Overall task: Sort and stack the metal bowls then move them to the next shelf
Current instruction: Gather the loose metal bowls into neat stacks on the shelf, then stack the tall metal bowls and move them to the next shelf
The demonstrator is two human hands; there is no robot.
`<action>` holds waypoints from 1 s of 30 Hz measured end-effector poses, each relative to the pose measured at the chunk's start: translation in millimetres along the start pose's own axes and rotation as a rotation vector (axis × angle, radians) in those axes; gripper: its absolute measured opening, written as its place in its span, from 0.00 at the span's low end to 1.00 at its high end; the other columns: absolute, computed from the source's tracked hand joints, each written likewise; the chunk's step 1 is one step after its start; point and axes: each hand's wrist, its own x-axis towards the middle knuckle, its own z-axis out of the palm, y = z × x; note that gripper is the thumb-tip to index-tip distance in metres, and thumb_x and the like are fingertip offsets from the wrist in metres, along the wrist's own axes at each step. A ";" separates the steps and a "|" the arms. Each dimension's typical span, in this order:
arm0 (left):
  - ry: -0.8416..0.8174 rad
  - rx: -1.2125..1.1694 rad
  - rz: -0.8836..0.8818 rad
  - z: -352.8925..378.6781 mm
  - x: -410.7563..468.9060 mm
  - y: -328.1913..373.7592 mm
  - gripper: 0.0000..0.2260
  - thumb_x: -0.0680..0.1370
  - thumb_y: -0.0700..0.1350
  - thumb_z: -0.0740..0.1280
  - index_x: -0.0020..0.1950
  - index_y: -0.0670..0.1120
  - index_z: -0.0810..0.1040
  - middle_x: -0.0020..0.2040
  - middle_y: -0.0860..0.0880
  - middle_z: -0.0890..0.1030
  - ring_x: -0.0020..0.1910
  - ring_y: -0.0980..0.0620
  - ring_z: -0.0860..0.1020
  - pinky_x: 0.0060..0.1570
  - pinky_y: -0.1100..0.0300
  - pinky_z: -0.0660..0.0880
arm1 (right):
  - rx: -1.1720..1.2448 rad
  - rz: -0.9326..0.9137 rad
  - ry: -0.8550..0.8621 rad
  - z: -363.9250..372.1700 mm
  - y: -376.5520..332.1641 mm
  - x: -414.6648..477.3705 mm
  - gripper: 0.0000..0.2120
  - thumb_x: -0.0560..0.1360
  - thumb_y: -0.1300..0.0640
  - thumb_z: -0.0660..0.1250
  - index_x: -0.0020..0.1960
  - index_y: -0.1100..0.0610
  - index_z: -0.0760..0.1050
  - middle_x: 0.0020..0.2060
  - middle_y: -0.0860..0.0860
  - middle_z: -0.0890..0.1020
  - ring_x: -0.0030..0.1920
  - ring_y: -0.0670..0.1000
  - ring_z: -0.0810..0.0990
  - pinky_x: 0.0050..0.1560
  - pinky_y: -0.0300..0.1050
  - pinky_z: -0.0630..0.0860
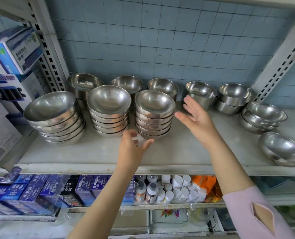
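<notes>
Head view cuts things off at both edges. At far left the cardboard boxes (8, 66) run out of frame, and their print is too soft to read. The back row of bowls (126, 83) is half hidden behind the front stacks, so I cannot count what each pile holds. My left hand (134, 145) is blurred at the fingers. They curl loosely with the thumb out and grip nothing, just in front of the foot of the third stack (154, 114); I cannot tell whether they touch it. My right hand (195, 116) is wide and empty, fingers straight and spread. Its palm faces that stack's right side but stays apart from it, and it covers part of a short stack (201, 93) behind. At far right a single bowl (283, 149) is clipped by the frame edge.

All the bowls stand on one shelf (177, 152), a pale, smooth, slightly scuffed board with a painted lip. The left stack (53, 118) is wide, shallow polished steel and leans to the left. The middle stack (108, 111) and the third stack are smaller and rounder, nested tight, with dark lines between the rims. Right of my hand the short stack and its neighbour (234, 97) are deeper, with straighter walls. The right stack (262, 118) has flared rims and sits tilted.

Behind is a wall (160, 40) of small blue-grey square tiles. Under the shelf are glossy blue cartons (39, 188), white-capped bottles (177, 188) and an orange packet (205, 183), partly hidden by my forearms. My right sleeve (243, 204) is soft pink knit with a slit.
</notes>
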 end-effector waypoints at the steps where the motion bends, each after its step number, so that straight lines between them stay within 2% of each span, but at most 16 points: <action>1: 0.031 0.011 0.022 1.0 -11.4 1.7 0.24 0.71 0.53 0.76 0.60 0.44 0.73 0.58 0.48 0.77 0.49 0.53 0.78 0.48 0.61 0.74 | 0.008 -0.018 0.088 -9.3 4.0 -12.3 0.39 0.71 0.49 0.72 0.77 0.53 0.62 0.74 0.44 0.68 0.73 0.40 0.67 0.63 0.30 0.70; 4: -0.029 0.041 0.131 15.4 -34.6 12.5 0.10 0.74 0.53 0.73 0.48 0.50 0.76 0.48 0.53 0.79 0.44 0.59 0.78 0.41 0.68 0.73 | -0.062 -0.060 0.381 -43.1 28.1 -55.8 0.26 0.75 0.52 0.71 0.72 0.54 0.71 0.68 0.44 0.76 0.69 0.40 0.73 0.70 0.39 0.69; 7: -0.218 0.056 0.251 54.2 -40.1 36.0 0.06 0.75 0.51 0.72 0.48 0.53 0.77 0.47 0.56 0.81 0.47 0.60 0.79 0.45 0.66 0.76 | -0.195 -0.030 0.618 -87.4 51.8 -92.0 0.23 0.76 0.52 0.71 0.69 0.52 0.74 0.66 0.40 0.76 0.68 0.42 0.72 0.71 0.43 0.67; 10: -0.372 0.053 0.329 106.3 -41.1 61.9 0.11 0.75 0.51 0.72 0.56 0.55 0.77 0.54 0.58 0.79 0.53 0.60 0.79 0.50 0.66 0.76 | -0.257 0.034 0.830 -141.3 70.3 -110.1 0.27 0.75 0.48 0.72 0.72 0.50 0.70 0.68 0.42 0.73 0.69 0.44 0.70 0.71 0.48 0.68; 13: -0.504 0.085 0.394 168.0 -43.7 84.9 0.22 0.74 0.53 0.73 0.66 0.52 0.74 0.62 0.54 0.77 0.60 0.57 0.76 0.56 0.63 0.75 | -0.289 0.215 0.915 -197.0 90.1 -118.7 0.37 0.73 0.34 0.67 0.77 0.47 0.61 0.76 0.50 0.65 0.73 0.54 0.68 0.70 0.61 0.70; 14: -0.546 0.095 0.400 189.4 -45.3 91.7 0.26 0.74 0.53 0.73 0.69 0.51 0.71 0.65 0.53 0.75 0.63 0.56 0.75 0.60 0.62 0.74 | -0.272 0.272 0.891 -214.7 95.7 -120.8 0.39 0.73 0.31 0.64 0.78 0.46 0.58 0.78 0.50 0.62 0.75 0.56 0.66 0.71 0.63 0.68; 16: -0.662 0.083 0.364 230.3 -49.6 104.7 0.35 0.72 0.56 0.74 0.75 0.52 0.64 0.72 0.51 0.70 0.69 0.54 0.71 0.66 0.59 0.70 | -0.184 0.352 0.809 -244.8 104.2 -121.7 0.37 0.77 0.34 0.61 0.80 0.46 0.53 0.79 0.50 0.59 0.76 0.54 0.64 0.74 0.58 0.63; 18: -0.780 0.051 0.317 262.3 -54.2 116.6 0.43 0.70 0.58 0.76 0.78 0.54 0.56 0.76 0.51 0.64 0.73 0.53 0.66 0.71 0.55 0.67 | -0.111 0.378 0.717 -263.5 107.3 -121.9 0.31 0.80 0.39 0.59 0.79 0.47 0.57 0.77 0.48 0.64 0.74 0.51 0.66 0.71 0.50 0.63; 20: -0.794 -0.029 0.341 284.0 -57.7 122.7 0.46 0.67 0.56 0.78 0.78 0.58 0.54 0.75 0.55 0.63 0.74 0.55 0.65 0.72 0.54 0.66 | -0.118 0.371 0.602 -274.5 110.6 -121.7 0.28 0.79 0.37 0.58 0.76 0.46 0.63 0.72 0.45 0.71 0.68 0.47 0.71 0.67 0.48 0.65; 23: -0.666 -0.089 0.314 290.4 -60.5 121.3 0.51 0.64 0.54 0.81 0.76 0.60 0.49 0.71 0.61 0.61 0.73 0.54 0.65 0.71 0.58 0.67 | -0.112 0.387 0.397 -290.2 115.6 -117.5 0.31 0.72 0.26 0.57 0.70 0.39 0.68 0.63 0.41 0.79 0.61 0.45 0.79 0.67 0.53 0.72; 25: -0.578 -0.085 0.221 281.1 -59.3 115.0 0.56 0.61 0.57 0.79 0.79 0.55 0.47 0.71 0.55 0.64 0.71 0.50 0.69 0.68 0.60 0.70 | -0.097 0.362 0.279 -300.6 114.5 -106.5 0.29 0.71 0.31 0.60 0.70 0.37 0.66 0.64 0.41 0.78 0.61 0.44 0.79 0.66 0.50 0.73; 27: -0.498 -0.065 0.125 267.6 -55.3 108.8 0.58 0.58 0.60 0.78 0.79 0.56 0.48 0.72 0.51 0.66 0.67 0.49 0.73 0.66 0.54 0.73 | -0.116 0.290 0.241 -311.4 115.2 -84.0 0.38 0.71 0.37 0.66 0.77 0.42 0.58 0.70 0.42 0.73 0.66 0.43 0.76 0.66 0.47 0.73; 30: -0.314 -0.008 0.069 250.0 -47.2 97.4 0.58 0.55 0.65 0.78 0.78 0.59 0.51 0.72 0.48 0.69 0.60 0.52 0.79 0.64 0.47 0.75 | -0.166 0.212 0.197 -321.3 116.7 -37.4 0.55 0.68 0.41 0.75 0.81 0.48 0.42 0.80 0.46 0.55 0.77 0.46 0.60 0.73 0.46 0.65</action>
